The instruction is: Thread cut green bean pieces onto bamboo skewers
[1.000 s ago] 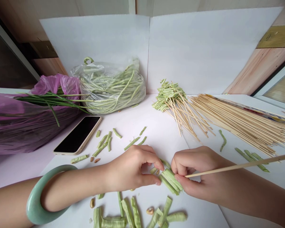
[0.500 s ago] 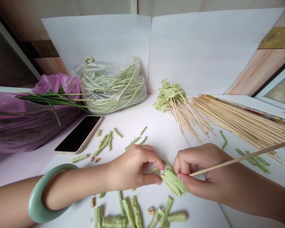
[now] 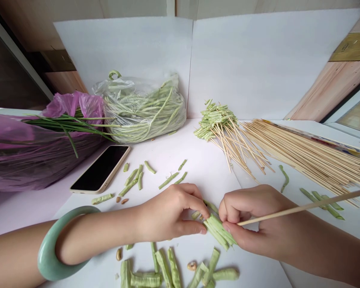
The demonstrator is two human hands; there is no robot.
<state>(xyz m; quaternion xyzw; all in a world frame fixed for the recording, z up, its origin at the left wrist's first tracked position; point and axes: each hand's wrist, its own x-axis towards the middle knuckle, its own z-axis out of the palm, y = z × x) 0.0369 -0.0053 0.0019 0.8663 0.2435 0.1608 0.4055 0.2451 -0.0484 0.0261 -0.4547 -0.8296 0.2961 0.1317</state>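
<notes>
My right hand (image 3: 252, 218) pinches a wooden skewer (image 3: 300, 207) near its lower end; the rest slants up past the right edge. Its tip is hidden at my fingertips, beside a row of cut green bean pieces (image 3: 218, 233) lying side by side. My left hand (image 3: 180, 212), a green bangle (image 3: 58, 244) on its wrist, holds the left end of that row between thumb and fingers. More cut bean pieces (image 3: 168, 266) and a few brown bean seeds (image 3: 192, 265) lie on the white paper (image 3: 252, 266) in front.
Behind stand a clear bag of long beans (image 3: 144, 110) and a purple bag (image 3: 15, 156) with green stalks. A phone (image 3: 100, 168) lies at left. Skewered bean bundles (image 3: 217, 120) and a pile of bare skewers (image 3: 309, 152) are at back right. White boards (image 3: 258, 64) stand behind.
The skewer's lower end has drawn slightly left with my right fingers, close against the bean row. My left hand stays at the row's left end. The whole view has shifted a little.
</notes>
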